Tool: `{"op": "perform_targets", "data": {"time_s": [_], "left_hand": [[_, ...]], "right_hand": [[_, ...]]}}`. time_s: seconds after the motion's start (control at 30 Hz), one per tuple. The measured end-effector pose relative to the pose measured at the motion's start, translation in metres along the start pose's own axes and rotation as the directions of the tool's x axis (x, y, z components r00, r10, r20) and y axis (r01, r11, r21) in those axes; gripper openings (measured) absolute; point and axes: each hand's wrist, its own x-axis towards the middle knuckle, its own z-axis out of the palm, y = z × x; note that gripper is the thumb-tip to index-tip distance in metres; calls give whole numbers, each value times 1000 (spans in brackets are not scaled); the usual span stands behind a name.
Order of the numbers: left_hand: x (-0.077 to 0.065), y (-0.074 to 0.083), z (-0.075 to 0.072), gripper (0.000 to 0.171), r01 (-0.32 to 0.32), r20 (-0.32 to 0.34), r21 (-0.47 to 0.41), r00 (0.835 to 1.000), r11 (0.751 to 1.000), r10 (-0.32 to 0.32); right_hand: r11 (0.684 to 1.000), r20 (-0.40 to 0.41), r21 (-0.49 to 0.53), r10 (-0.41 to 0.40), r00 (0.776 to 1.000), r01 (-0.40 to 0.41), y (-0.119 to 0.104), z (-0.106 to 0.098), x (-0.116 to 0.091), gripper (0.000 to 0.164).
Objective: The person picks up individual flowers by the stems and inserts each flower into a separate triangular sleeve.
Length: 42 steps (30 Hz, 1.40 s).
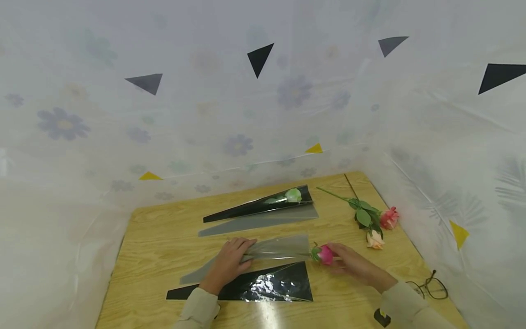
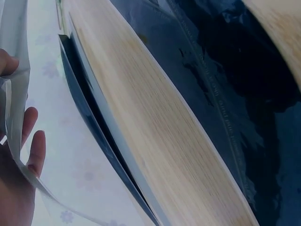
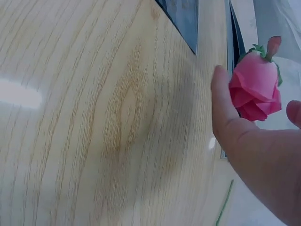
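My left hand [image 1: 232,262] holds a grey, clear-fronted flower sleeve [image 1: 283,245] near its narrow end. In the left wrist view, the sleeve's film [image 2: 19,101] passes between the thumb and fingers. A pink artificial rose [image 1: 326,254] lies at the sleeve's wide mouth, bloom outside and to the right, its stem toward the mouth. My right hand [image 1: 353,264] is at the bloom, with its thumb and fingers extended. In the right wrist view, the thumb [image 3: 223,96] lies along one side of the pink bloom [image 3: 256,87], and a fingertip shows apart on the other side.
Nearest me lies a black sleeve [image 1: 283,283]. Farther back, a black sleeve holding a pale green rose [image 1: 293,195] overlaps another grey sleeve [image 1: 263,221]. A red-pink rose [image 1: 389,218] and a peach rose [image 1: 375,240] lie at right. Glasses [image 1: 435,289] rest near the right edge.
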Motion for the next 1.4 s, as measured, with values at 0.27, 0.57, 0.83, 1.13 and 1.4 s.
{"op": "perform_targets", "data": {"time_s": [0.27, 0.57, 0.83, 1.13, 1.4], "left_hand": [[0, 2, -3, 56, -1, 11, -9, 1000, 1000, 1], [-1, 4, -2, 57, 0, 53, 24, 999, 1000, -1], [1, 2, 2, 59, -35, 36, 32, 999, 999, 34], [4, 6, 3, 58, -45, 25, -1, 999, 999, 45], [6, 10, 3, 61, -43, 60, -6, 997, 999, 43]], "right_hand": [[984, 11, 164, -67, 998, 64, 0, 0, 2, 36], [989, -115, 93, -101, 988, 112, -19, 6, 1, 43], [976, -161, 87, -187, 969, 202, -35, 20, 0, 29], [976, -212, -45, -217, 953, 213, -35, 36, 5, 38], [961, -238, -168, -256, 937, 220, -39, 50, 10, 37]]}}
